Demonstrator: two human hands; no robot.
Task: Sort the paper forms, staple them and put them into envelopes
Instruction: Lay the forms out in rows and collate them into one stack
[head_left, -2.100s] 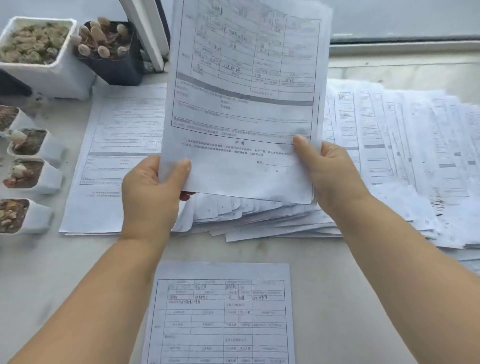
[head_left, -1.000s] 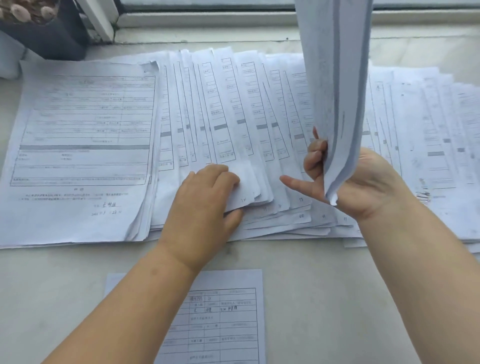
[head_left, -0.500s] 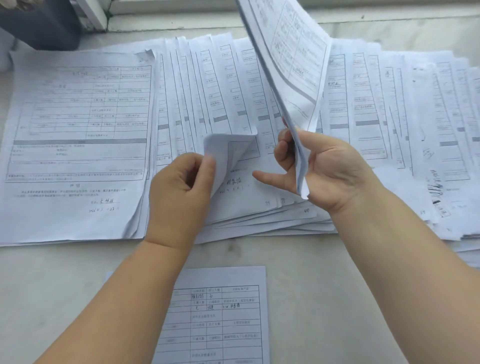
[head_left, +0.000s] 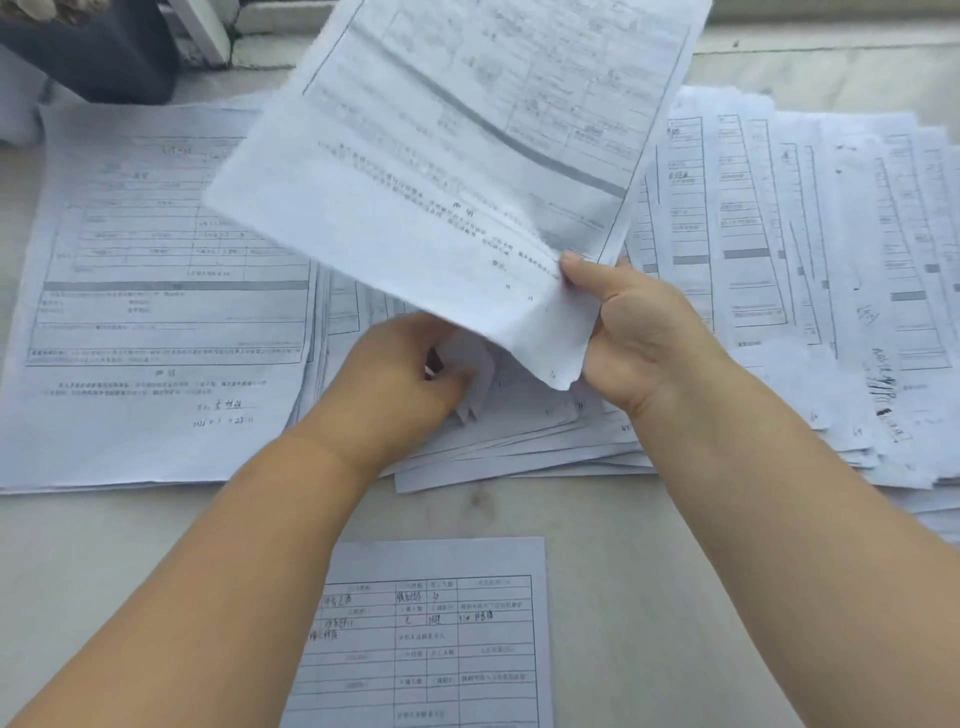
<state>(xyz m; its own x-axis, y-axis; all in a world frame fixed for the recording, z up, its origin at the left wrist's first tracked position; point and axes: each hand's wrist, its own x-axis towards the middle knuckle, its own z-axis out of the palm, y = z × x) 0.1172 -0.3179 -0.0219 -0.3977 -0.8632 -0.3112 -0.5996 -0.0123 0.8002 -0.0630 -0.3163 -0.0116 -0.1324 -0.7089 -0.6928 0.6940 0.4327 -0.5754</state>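
Observation:
My right hand (head_left: 641, 338) grips a thin bundle of printed forms (head_left: 441, 171) by its lower right corner and holds it tilted above the desk, so it hides part of the spread below. Underneath, my left hand (head_left: 400, 379) pinches the curled lower corner of a sheet (head_left: 475, 382) in the fanned row of forms (head_left: 779, 260). A squared stack of forms (head_left: 156, 312) lies at the left. A single form (head_left: 431, 639) lies flat near me at the bottom centre.
A dark plant pot (head_left: 104, 52) stands at the back left beside a white window frame (head_left: 202, 31). The fanned forms run off the right edge of view. Bare pale desk surface (head_left: 130, 561) shows between the stacks and me.
My right hand has swung the held bundle from edge-on to tilted flat over the spread. My left hand has left the fanned sheets lying flat and now pinches one curled corner.

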